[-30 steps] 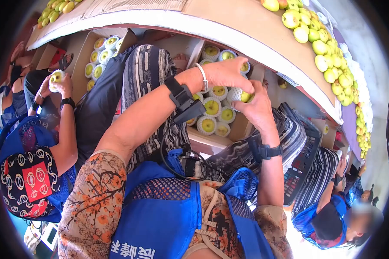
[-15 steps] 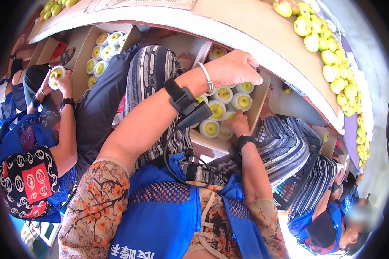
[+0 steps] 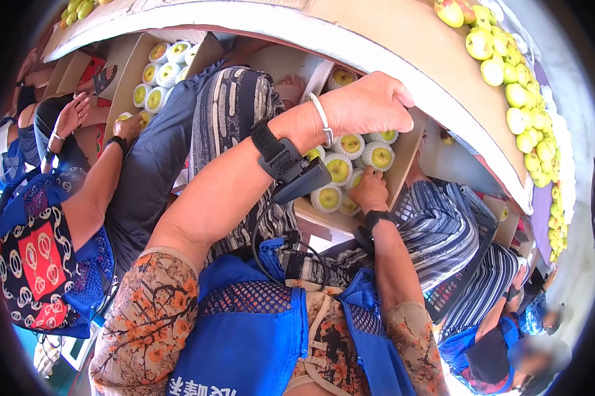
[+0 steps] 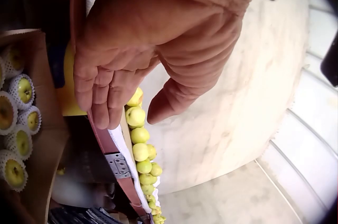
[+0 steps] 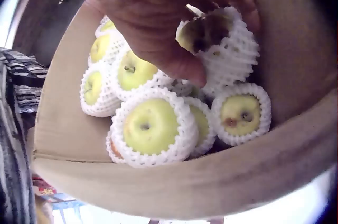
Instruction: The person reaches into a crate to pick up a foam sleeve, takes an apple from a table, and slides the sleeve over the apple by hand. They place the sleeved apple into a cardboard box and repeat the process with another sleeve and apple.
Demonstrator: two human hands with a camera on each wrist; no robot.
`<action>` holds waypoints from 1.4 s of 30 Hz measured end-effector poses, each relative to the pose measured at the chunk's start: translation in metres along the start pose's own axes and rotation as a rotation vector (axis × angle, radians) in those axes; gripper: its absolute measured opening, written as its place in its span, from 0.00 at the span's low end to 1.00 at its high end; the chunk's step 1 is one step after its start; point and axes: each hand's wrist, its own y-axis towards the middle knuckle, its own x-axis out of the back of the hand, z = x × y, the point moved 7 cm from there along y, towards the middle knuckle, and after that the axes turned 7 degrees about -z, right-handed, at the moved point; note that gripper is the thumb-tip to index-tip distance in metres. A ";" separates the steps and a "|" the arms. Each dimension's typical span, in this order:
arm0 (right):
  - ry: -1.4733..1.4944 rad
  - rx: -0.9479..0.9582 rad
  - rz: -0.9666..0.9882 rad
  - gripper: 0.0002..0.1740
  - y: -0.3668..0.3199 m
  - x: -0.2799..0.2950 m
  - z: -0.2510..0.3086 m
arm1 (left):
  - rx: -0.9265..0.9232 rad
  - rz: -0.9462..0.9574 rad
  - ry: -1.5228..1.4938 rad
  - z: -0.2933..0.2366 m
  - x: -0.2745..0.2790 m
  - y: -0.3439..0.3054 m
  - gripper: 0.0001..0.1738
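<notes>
A cardboard box [image 3: 411,148] holds several yellow-green apples in white foam nets. My right hand [image 3: 369,191] reaches down into its near right side. In the right wrist view, the thumb and fingers of that hand [image 5: 163,18] grip a netted apple [image 5: 232,50], its top shaded by the palm. Beside it sit other netted apples [image 5: 153,124]. My left hand [image 3: 370,105] hovers above the far part of the box, hiding some apples. Its palm and relaxed fingers hold nothing in the left wrist view, where netted apples [image 4: 21,142] appear at the left.
A cardboard-covered table [image 3: 377,43] curves across the front, with loose apples [image 3: 515,96] along its right side. At left, another person [image 3: 89,204] reaches to a second box of netted apples [image 3: 155,72]. A black crate [image 3: 482,211] stands to the right.
Both hands were together at a netted apple above the box. The right hand then lowered into the box, while the left stayed above, empty. The person at left lowered an apple towards their box.
</notes>
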 end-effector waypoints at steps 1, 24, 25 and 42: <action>0.018 0.009 -0.024 0.40 0.000 0.000 0.000 | 0.010 -0.003 0.006 0.001 0.000 0.000 0.29; 0.080 -0.018 -0.196 0.37 -0.009 0.015 0.003 | -0.001 -0.002 0.010 -0.004 0.002 -0.002 0.24; 0.071 -0.020 -0.187 0.36 -0.009 0.017 0.003 | -0.003 0.000 0.008 -0.004 0.003 -0.002 0.24; 0.088 -0.040 -0.216 0.30 -0.015 0.027 0.001 | 0.030 -0.016 -0.078 0.010 0.002 0.003 0.21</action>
